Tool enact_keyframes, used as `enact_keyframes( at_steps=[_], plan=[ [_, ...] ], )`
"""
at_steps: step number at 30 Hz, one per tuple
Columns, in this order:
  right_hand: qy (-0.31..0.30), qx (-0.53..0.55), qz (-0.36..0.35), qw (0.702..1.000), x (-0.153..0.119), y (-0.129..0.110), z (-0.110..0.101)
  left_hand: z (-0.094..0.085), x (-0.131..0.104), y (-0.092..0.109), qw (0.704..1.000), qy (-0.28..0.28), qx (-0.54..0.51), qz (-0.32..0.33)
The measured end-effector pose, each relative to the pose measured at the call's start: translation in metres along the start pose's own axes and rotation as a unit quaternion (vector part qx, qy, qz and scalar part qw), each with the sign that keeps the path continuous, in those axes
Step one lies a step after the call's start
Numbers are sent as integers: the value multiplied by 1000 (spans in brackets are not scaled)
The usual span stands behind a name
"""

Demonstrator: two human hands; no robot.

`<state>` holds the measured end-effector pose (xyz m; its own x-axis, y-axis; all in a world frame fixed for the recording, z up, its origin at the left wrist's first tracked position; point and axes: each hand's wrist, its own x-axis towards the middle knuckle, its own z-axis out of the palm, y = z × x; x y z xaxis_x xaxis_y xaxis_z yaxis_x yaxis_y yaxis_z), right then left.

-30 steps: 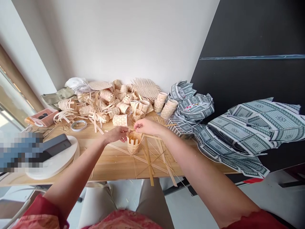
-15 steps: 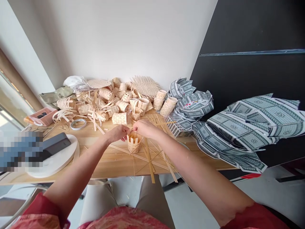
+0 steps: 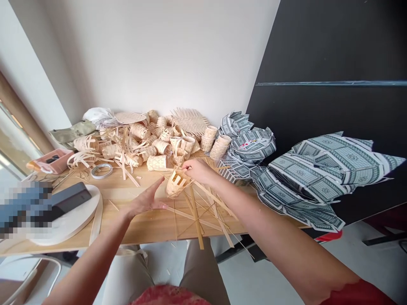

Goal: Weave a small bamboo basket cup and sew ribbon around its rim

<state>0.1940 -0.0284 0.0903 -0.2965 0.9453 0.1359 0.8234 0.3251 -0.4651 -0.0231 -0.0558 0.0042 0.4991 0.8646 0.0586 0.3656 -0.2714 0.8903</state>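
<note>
Near the middle of the bench, tilted on its side with its mouth turned toward the left, lies a small half-woven basket of pale flat strips. It looks very light and springy rather than rigid: the woven wall should hold its shape under a gentle pinch, but the unfinished upper edge, where loose strip ends stick out, would likely splay or unravel if squeezed or tugged. The strips seem dry and smooth, so they may slip against each other and could crack if bent sharply. The safest hold would probably be around the woven lower body or the base, not the free ends.

The right hand is at the basket's upper right edge, fingers pinched on a strip or the rim there; which of the two, the view does not settle. The left hand is released, palm up and fingers spread, just beside the basket on its left and not touching it.

Long loose strips fan out under and in front of the basket, some overhanging the bench edge. Behind it is a heap of finished small baskets and offcuts, with a tape roll to the left. Folded patterned paper pieces are stacked to the right, and a round white board with a dark device on it sits at the left.
</note>
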Motion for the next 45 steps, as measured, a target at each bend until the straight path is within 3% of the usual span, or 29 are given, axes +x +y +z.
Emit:
enact_keyframes(
  at_steps=[2,4,10,16,22,28,34,38,41,45],
  plan=[
    [3,31,15,999,0,-3,-1,11,9,8,998,48,-9,33],
    [-2,59,34,998,-1,-6,-2,17,20,13,995,57,-52,70],
    [-60,148,87,983,-4,-10,-8,20,34,24,987,3,-146,71],
    [-74,177,86,978,-1,-7,-17,14,32,43,987,-15,-153,57],
    [-25,124,37,991,0,-2,-15,11,43,27,988,13,-106,110],
    [-6,107,26,994,4,8,-4,19,46,22,990,27,-118,71],
    [-33,193,74,978,9,11,-8,8,51,39,982,-30,-183,33],
    [-43,280,77,956,8,11,-18,-4,56,36,983,-20,-177,30],
    [1,324,60,944,5,18,-22,-7,61,26,977,10,-210,47],
    [87,338,8,937,-3,26,-14,-4,67,7,942,19,-333,32]
  ],
)
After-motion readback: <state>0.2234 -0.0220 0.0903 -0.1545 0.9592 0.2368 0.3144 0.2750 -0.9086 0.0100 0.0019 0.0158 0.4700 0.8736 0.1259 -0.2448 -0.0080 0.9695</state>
